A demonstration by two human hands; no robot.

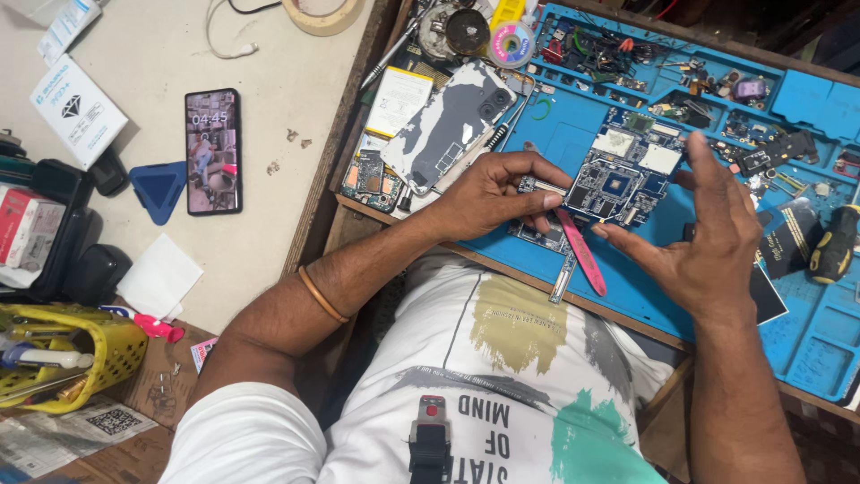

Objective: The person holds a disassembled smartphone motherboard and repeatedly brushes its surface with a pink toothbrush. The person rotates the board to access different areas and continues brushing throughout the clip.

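My left hand (493,193) pinches a small metal strip (540,186) between thumb and fingers, right at the left edge of a blue circuit board (618,179). The board lies on a blue work mat (806,341). A pink flat pry tool (582,255) slants down from under my left thumb across the mat. My right hand (708,233) hovers to the right of the board with its fingers spread. Its lowest fingertip touches or nearly touches the pink tool, and it holds nothing.
A grey phone back cover (448,121), a white-and-yellow battery (399,99) and a small board (369,179) lie at the mat's left end. A black-and-yellow screwdriver (833,242) rests at right. On the white table are a lit phone (213,151), a blue triangular pick (159,188) and a yellow basket (72,358).
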